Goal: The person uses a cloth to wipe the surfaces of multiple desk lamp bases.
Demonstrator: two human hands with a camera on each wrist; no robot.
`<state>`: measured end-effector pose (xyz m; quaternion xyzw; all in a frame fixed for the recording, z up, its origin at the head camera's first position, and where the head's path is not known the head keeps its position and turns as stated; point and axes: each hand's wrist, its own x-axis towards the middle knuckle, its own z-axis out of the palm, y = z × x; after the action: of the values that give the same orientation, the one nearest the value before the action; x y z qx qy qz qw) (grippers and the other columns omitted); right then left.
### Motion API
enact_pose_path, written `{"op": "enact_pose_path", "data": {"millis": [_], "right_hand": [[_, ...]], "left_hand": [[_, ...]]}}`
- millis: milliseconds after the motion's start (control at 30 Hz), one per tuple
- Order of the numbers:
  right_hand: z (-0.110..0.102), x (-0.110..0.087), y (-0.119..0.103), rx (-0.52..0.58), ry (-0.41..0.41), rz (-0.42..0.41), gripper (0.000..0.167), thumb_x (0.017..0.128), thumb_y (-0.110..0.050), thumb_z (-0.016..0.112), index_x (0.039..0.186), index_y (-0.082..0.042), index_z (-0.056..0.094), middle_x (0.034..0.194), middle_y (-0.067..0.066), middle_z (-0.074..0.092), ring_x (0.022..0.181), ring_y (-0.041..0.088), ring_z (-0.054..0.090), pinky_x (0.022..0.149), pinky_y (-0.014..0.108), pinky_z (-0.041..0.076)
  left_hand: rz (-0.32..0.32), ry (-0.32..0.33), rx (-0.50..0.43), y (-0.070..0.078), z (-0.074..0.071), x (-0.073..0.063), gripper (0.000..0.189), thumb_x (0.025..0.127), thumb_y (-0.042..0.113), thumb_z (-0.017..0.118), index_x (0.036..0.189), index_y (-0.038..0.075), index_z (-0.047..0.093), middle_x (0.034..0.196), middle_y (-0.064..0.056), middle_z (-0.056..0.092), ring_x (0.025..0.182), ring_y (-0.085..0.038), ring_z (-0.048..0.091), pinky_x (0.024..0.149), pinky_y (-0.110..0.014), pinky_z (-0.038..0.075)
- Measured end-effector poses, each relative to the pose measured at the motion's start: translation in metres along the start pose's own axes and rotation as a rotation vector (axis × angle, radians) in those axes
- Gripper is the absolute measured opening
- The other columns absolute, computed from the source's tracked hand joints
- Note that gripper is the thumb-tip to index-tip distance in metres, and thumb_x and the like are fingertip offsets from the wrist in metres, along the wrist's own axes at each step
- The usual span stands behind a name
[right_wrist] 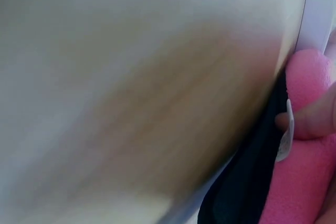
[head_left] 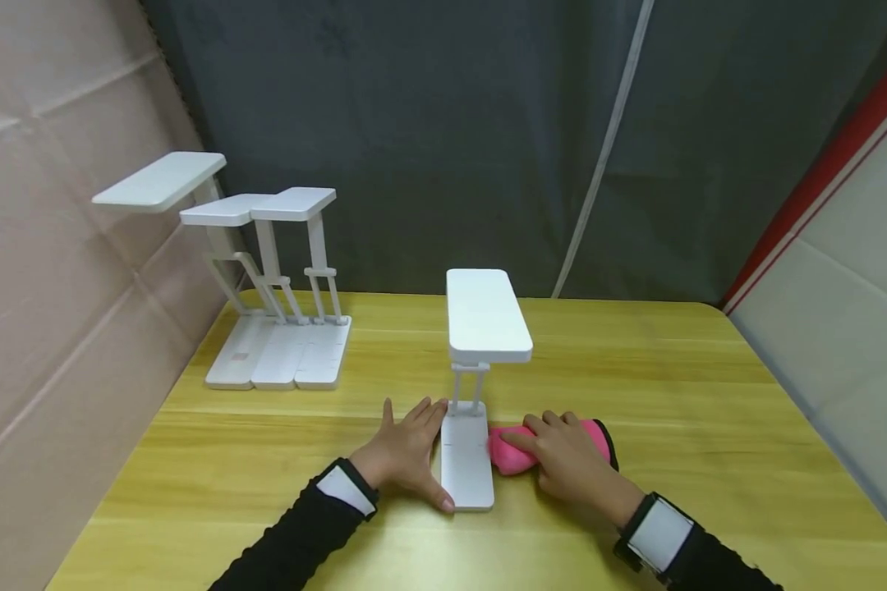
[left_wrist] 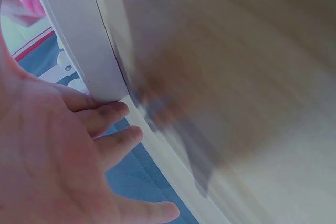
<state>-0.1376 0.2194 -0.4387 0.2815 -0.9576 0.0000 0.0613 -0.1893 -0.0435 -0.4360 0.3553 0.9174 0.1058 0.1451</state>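
Where the pale, creased fabric wall [head_left: 81,246] runs down beside the table [head_left: 636,361], I see three white stands with flat rectangular heads [head_left: 275,353] lined up side by side at the back left, their slim bases touching and the leftmost head raised highest. Right of them, nearer me, my left hand [head_left: 406,455] lies spread wide with its fingers fairly straight, the thumb at the near left corner and fingertips at the far left edge of a fourth white stand's base. That fourth white stand [head_left: 488,316] is upright around the table's middle, its head tilted and facing me, well apart from the three. Just right of its base, my right hand [head_left: 569,460] grips a soft, bunched pink cloth with a black edge [head_left: 508,451]; the cloth's left end comes right up to the base, though I cannot tell how firmly they touch. My right wrist view shows a fingertip beside the cloth's small white tag [right_wrist: 286,135]. Behind everything hangs a dark grey curtain [head_left: 429,148], with a red band [head_left: 828,172] at far right.
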Motion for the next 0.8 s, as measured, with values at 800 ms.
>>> {"op": "enact_pose_path", "data": {"millis": [800], "right_hand": [[-0.007, -0.002, 0.011, 0.04, 0.041, 0.047, 0.063, 0.068, 0.001, 0.063, 0.126, -0.024, 0.062, 0.095, 0.001, 0.06, 0.085, 0.023, 0.056, 0.074, 0.047, 0.047]], "left_hand": [[0.01, 0.024, -0.021, -0.001, 0.003, -0.005, 0.135, 0.052, 0.073, 0.077, 0.151, 0.002, 0.02, 0.156, -0.01, 0.023, 0.142, -0.029, 0.019, 0.101, -0.074, 0.004]]}}
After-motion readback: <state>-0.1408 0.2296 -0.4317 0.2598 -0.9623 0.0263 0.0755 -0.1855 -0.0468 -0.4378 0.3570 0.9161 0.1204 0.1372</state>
